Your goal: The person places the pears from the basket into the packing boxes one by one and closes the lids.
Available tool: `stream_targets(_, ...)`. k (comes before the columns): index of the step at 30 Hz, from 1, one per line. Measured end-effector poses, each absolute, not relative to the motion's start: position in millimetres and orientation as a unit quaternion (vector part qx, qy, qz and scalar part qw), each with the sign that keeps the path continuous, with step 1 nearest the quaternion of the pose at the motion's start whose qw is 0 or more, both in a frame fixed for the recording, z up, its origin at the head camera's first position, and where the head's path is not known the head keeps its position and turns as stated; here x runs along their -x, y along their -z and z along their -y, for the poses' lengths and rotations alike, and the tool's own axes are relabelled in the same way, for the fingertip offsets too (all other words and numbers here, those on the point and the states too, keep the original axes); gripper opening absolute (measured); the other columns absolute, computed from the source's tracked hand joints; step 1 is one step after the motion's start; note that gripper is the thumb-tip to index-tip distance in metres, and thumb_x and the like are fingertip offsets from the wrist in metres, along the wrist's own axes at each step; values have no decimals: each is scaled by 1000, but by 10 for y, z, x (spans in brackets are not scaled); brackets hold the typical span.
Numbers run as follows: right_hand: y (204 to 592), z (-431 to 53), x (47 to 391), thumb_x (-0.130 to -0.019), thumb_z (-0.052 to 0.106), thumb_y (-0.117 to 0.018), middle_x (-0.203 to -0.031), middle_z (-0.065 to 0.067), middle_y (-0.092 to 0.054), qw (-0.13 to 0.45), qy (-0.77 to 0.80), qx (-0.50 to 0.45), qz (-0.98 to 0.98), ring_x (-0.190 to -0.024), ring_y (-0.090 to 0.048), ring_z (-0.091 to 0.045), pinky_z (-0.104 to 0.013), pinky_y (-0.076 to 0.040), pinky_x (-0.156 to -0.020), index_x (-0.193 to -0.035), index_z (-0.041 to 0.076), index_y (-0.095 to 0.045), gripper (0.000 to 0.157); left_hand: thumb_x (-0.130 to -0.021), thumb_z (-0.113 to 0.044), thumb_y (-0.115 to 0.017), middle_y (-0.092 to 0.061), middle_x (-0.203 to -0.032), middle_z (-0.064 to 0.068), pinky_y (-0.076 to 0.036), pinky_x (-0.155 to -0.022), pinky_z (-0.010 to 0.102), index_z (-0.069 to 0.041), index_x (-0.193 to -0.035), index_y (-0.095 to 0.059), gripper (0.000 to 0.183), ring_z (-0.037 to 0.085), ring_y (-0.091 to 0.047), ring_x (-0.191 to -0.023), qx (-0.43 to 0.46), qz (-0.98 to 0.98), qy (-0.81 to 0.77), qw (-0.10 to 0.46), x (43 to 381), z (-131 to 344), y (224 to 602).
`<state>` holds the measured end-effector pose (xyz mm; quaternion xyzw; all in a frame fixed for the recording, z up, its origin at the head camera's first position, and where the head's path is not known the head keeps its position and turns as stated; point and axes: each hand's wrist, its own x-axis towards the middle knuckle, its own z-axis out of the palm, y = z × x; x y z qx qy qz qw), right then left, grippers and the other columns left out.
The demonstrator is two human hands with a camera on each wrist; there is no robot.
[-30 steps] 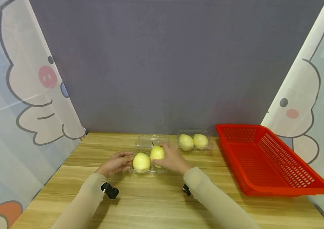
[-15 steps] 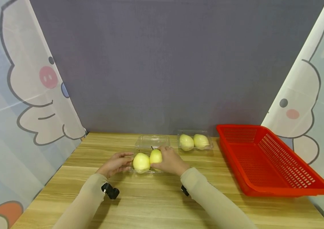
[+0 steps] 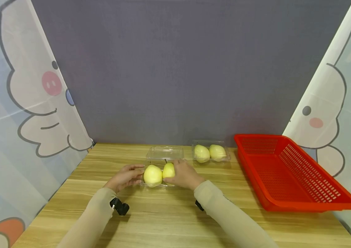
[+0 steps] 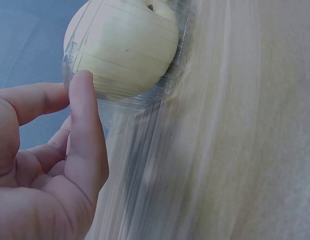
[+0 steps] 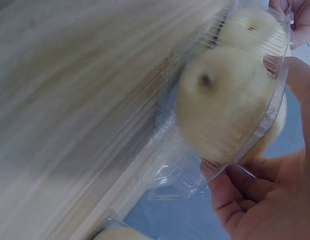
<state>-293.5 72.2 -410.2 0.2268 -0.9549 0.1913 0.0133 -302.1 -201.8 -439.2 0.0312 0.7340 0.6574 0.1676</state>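
Observation:
A clear plastic clamshell box [image 3: 150, 158] lies on the table with its lid [image 3: 165, 152] folded back, away from the person. One yellow pear [image 3: 153, 176] sits in its left half. In the right half, my right hand [image 3: 187, 175] grips a second yellow pear [image 3: 168, 171], thumb in front and fingers behind. The right wrist view shows that pear [image 5: 222, 107] down inside the ribbed wall, with fingertips [image 5: 220, 187] over the rim. My left hand [image 3: 128, 177] pinches the box's left rim [image 4: 70, 60] between thumb and finger.
Behind and to the right stands another clear box [image 3: 210, 142] holding two pears [image 3: 217, 152]. A red perforated plastic basket [image 3: 263, 193] occupies the table's right side. A grey panel [image 3: 175, 75] rises behind the wooden table [image 3: 163, 220].
My right hand has lowered its pear into the right half of the box, moving slightly left and down. The left hand stays at the rim.

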Motion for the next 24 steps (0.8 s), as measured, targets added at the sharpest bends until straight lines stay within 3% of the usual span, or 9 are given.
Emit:
stream_targets(6,4083,-717,2938,-87,53,-74,-143,-23,-50,16,-173,-236,956,-136,-42,-40,-48,-28,-118,-141,-4,-50,82,-103,-16,-59,-61,-105,10,-58,-73,24,6,-148,-38,55,14,-61,-85,-27,-734,-658,167,3026,2031,4375)
stream_targets(9,4088,-719,2938,-88,52,-72,-144,-21,-50,16,-178,-235,956,-137,-41,-41,-49,-29,-118,-143,-1,-50,80,-103,-16,-59,-61,-104,9,-58,-73,24,6,-148,-38,55,13,-61,-85,-27,-733,-658,168,3036,2036,4376)
stream_targets(16,4139,-787,2939,-92,49,-70,-141,-16,-53,27,-230,-244,942,-133,-45,-37,-49,-45,-106,-141,4,-53,69,-102,-17,-60,-61,-104,9,-58,-73,25,6,-148,-38,56,13,-61,-84,-30,-734,-657,167,3030,2027,4377)
stream_targets(24,4146,-846,2940,-98,52,-60,-146,-16,-50,14,-218,-257,941,-140,-38,-39,-51,-33,-115,-145,5,-51,67,-102,-16,-59,-60,-102,8,-58,-73,25,6,-148,-39,55,13,-60,-83,-25,-734,-657,171,3032,2017,4374)
